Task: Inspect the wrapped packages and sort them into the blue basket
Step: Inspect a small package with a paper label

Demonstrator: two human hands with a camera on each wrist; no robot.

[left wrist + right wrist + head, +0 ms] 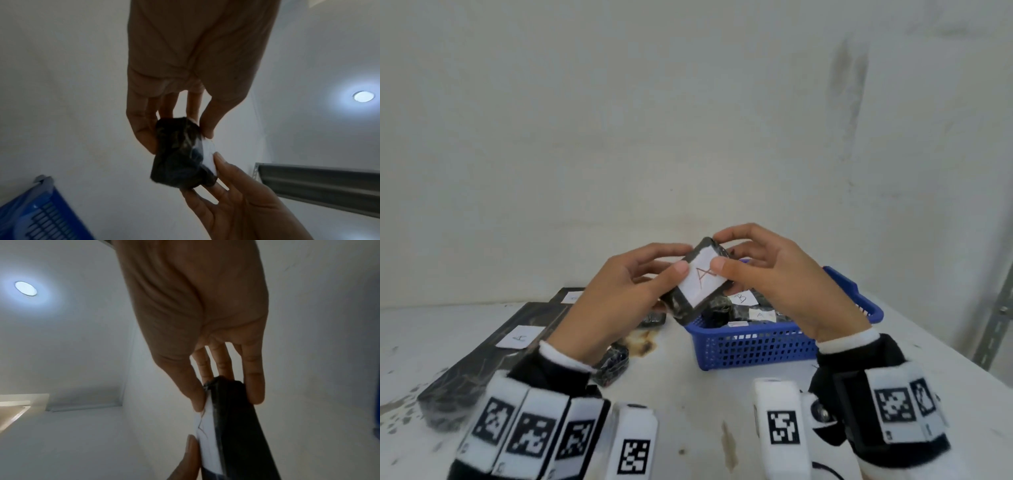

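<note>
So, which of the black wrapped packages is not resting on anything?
The package with the white "A" label, gripped by the left hand and right hand. The others lie in the blue basket or on the table.

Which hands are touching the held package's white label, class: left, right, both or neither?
Touching, both. In the head view the left hand's thumb and the right hand's thumb each press on the white label of the package.

The head view looks forward and down over both hands; each wrist view looks close up past its palm at the package [700, 279] between them.
</note>
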